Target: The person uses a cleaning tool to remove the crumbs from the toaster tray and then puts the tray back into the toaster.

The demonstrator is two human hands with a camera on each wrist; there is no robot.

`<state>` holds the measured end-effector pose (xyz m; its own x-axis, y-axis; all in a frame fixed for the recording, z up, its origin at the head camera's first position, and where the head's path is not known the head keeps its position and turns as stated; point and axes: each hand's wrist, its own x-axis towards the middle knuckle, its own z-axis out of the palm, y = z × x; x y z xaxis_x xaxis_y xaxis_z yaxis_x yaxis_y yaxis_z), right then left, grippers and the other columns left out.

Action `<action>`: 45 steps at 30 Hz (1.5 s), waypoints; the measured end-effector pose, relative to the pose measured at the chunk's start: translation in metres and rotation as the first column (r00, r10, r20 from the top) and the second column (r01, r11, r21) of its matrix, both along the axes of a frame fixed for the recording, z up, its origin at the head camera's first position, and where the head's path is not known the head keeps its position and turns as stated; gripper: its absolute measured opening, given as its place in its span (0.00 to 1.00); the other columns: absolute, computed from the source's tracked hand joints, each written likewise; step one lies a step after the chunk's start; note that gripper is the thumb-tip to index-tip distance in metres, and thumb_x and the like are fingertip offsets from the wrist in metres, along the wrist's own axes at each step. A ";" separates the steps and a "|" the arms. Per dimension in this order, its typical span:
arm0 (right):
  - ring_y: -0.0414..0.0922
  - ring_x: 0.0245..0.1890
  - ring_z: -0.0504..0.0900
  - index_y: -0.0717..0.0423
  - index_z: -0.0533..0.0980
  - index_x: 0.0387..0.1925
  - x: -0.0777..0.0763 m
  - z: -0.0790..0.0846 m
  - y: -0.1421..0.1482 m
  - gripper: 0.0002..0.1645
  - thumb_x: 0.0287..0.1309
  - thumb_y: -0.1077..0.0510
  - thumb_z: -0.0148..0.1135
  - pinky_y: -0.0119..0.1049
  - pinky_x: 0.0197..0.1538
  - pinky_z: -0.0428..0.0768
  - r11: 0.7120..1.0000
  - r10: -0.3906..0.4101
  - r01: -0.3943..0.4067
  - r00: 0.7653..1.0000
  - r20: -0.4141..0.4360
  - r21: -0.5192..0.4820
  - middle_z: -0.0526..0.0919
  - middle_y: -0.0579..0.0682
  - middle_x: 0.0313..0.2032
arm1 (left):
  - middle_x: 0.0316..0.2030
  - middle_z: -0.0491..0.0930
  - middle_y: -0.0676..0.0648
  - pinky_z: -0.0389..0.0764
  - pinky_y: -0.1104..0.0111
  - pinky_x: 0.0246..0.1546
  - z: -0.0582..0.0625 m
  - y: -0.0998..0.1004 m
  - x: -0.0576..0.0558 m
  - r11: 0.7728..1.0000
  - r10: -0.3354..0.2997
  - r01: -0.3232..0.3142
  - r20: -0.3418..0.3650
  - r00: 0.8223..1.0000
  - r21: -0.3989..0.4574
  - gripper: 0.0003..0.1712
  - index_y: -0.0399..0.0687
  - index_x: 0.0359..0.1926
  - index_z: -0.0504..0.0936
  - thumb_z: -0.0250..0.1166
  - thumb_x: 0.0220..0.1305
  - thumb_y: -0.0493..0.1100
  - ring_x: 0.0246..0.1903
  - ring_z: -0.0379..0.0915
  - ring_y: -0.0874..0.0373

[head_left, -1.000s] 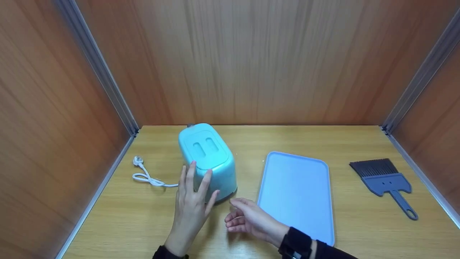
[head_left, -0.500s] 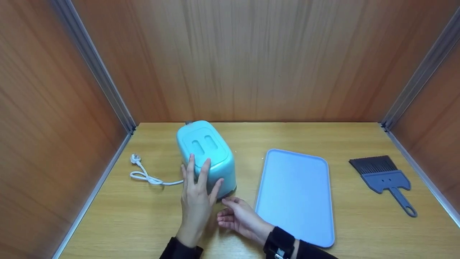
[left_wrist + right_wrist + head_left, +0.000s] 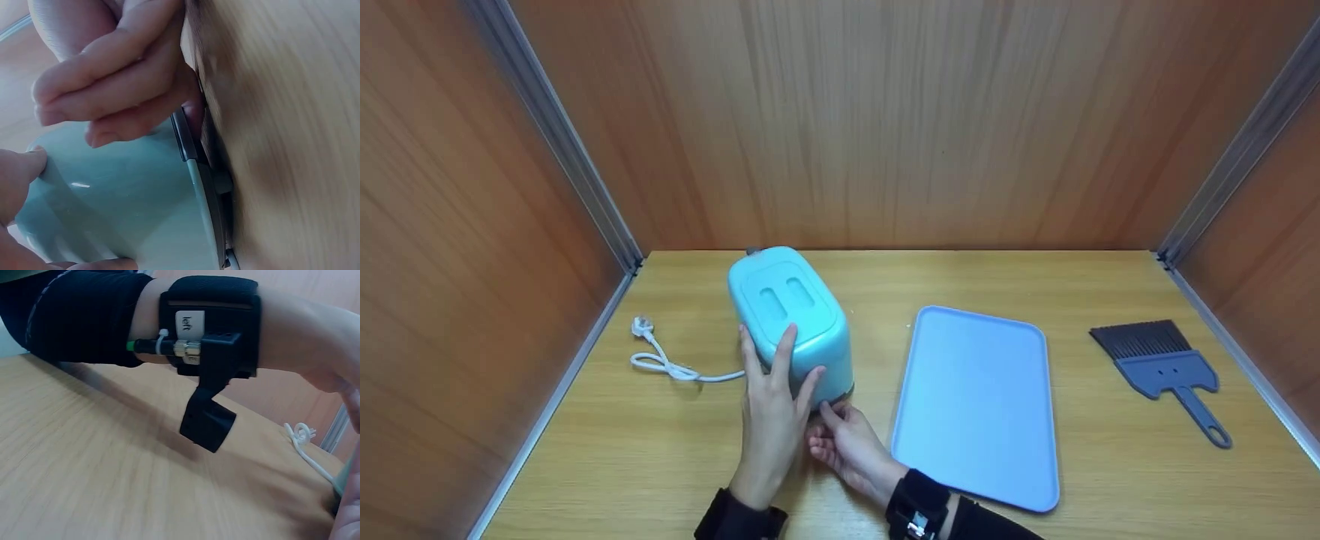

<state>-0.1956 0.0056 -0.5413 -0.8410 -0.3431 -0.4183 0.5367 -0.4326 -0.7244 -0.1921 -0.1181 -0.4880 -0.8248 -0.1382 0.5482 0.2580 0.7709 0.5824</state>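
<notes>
A turquoise toaster [image 3: 787, 300] with a two-slot pattern on its lid stands left of centre in the head view. My left hand [image 3: 769, 431] rests on its near end, fingers spread and straight against the lid's edge and near face. Low at the same end is my right hand [image 3: 851, 450], its fingers curled. In the left wrist view, a fingertip of the right hand [image 3: 129, 79] is at the dark edge of the crumb tray [image 3: 183, 135] at the toaster's base. The curled fingers partly hide that grip.
To the toaster's left lies its white cord [image 3: 679, 371] with a plug. A blue tray [image 3: 975, 405] lies on the table right of my hands. Farther right is a grey-blue brush [image 3: 1170, 375]. Wooden panels [image 3: 885, 127] enclose the back and sides.
My right hand has moved left to the toaster's base, its fingertips now at the low dark edge. The left hand has shifted slightly right along the toaster's near end.
</notes>
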 end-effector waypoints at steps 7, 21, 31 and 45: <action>0.35 0.25 0.82 0.53 0.60 0.60 0.004 0.000 -0.007 0.12 0.87 0.53 0.46 0.24 0.30 0.85 0.997 -0.073 0.073 0.997 0.010 0.013 0.82 0.47 0.30 | 0.82 0.44 0.23 0.80 0.35 0.64 0.001 0.001 0.001 1.000 0.003 -0.003 0.025 1.000 0.013 0.41 0.65 0.79 0.69 0.74 0.69 0.51 0.76 0.60 0.22; 0.35 0.23 0.80 0.52 0.59 0.51 0.004 -0.001 -0.008 0.09 0.87 0.52 0.46 0.24 0.28 0.83 0.998 -0.065 0.066 0.998 -0.013 0.025 0.79 0.46 0.28 | 0.82 0.45 0.23 0.81 0.35 0.63 0.000 -0.001 0.000 1.000 0.001 -0.001 -0.005 1.000 -0.005 0.41 0.64 0.79 0.69 0.75 0.69 0.51 0.75 0.62 0.22; 0.36 0.23 0.80 0.53 0.60 0.51 0.003 -0.001 -0.007 0.09 0.87 0.51 0.45 0.24 0.28 0.84 0.997 -0.034 0.036 0.999 -0.022 0.066 0.79 0.47 0.28 | 0.81 0.46 0.21 0.82 0.36 0.62 0.000 -0.001 0.001 1.000 -0.012 0.011 -0.052 0.999 -0.012 0.40 0.61 0.78 0.69 0.73 0.70 0.52 0.74 0.62 0.21; 0.36 0.21 0.81 0.56 0.58 0.69 0.008 0.002 -0.008 0.25 0.85 0.48 0.51 0.26 0.27 0.85 0.988 -0.068 0.074 0.997 -0.042 0.137 0.81 0.47 0.27 | 0.81 0.44 0.21 0.81 0.36 0.63 -0.002 0.001 -0.001 1.000 -0.010 0.010 -0.014 1.000 -0.006 0.40 0.63 0.79 0.68 0.73 0.70 0.51 0.76 0.60 0.21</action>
<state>-0.1877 -0.0022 -0.5397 -0.8772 -0.2229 -0.4253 0.4796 -0.3627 -0.7991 -0.1934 -0.1166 -0.4901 -0.8185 -0.1268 0.5603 0.2733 0.7719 0.5739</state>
